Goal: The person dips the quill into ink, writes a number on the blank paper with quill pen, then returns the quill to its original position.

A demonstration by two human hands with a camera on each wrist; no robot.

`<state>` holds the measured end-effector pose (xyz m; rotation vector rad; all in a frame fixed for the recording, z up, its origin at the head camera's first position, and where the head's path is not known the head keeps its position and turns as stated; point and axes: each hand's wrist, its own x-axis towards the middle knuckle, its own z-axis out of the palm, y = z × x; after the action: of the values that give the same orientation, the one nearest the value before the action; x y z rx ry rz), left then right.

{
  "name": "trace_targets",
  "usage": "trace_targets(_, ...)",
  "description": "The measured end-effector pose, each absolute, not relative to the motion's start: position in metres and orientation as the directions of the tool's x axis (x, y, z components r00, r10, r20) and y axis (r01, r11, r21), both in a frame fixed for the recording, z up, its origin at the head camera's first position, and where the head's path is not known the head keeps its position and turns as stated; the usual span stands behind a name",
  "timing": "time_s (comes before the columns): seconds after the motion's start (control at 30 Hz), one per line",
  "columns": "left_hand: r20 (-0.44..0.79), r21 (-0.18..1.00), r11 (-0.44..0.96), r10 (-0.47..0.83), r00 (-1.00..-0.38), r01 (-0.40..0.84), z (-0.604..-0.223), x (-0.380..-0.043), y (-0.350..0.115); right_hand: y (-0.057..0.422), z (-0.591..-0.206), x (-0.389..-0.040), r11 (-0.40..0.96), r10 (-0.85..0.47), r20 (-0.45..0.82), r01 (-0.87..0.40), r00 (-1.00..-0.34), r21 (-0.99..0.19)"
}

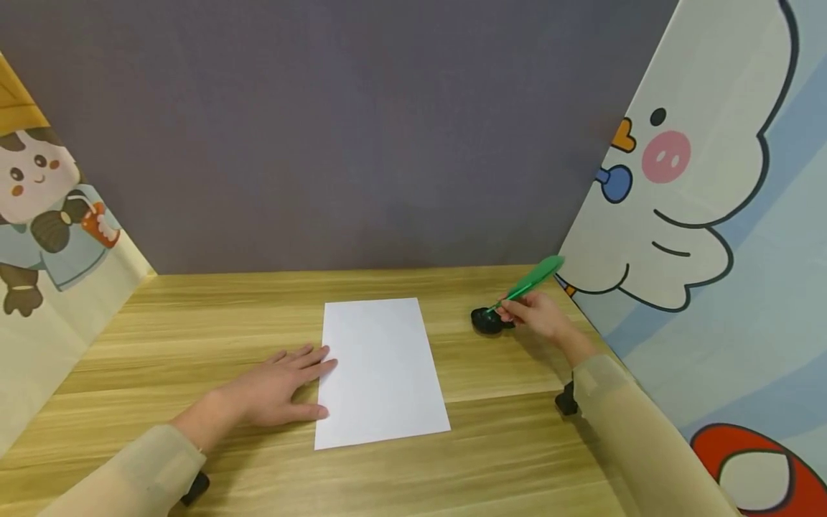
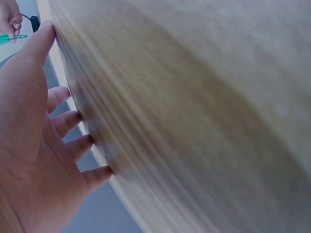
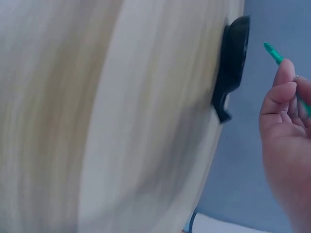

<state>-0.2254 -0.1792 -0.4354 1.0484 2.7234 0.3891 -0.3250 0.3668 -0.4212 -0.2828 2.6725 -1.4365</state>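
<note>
A sheet of white paper lies on the wooden table in front of me. My left hand rests beside it, fingers spread, with thumb and fingertips over the paper's left edge. To the right, my right hand pinches a green feather pen by its shaft. The feather slants up and to the right. A small black dish with a short handle sits just under the pen. In the right wrist view the pen tip points over the black dish, apart from its rim.
The wood-grain table runs back to a dark grey panel. Walls with cartoon prints, including a large white bird, stand on both sides. Black wrist devices show below the sleeves.
</note>
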Motion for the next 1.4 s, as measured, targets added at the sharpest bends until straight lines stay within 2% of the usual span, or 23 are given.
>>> trace_targets(0.5,-0.099,0.326,0.711,0.681,-0.725,0.623,-0.435,-0.226,-0.179,0.296,-0.408,-0.326,0.384,-0.295,0.041,-0.158,-0.955,-0.91)
trace_targets(0.97,-0.101,0.331,0.709,0.683,-0.724,0.623,-0.437,-0.229,-0.181,0.246,-0.41,-0.34,0.344,-0.403,0.071,-0.223,-0.912,-0.912)
trace_targets(1.4,-0.099,0.331,0.709,0.682,-0.725,0.622,-0.437,-0.229,-0.182,0.21,-0.413,-0.342,0.326,-0.398,0.053,-0.196,-0.916,-0.925)
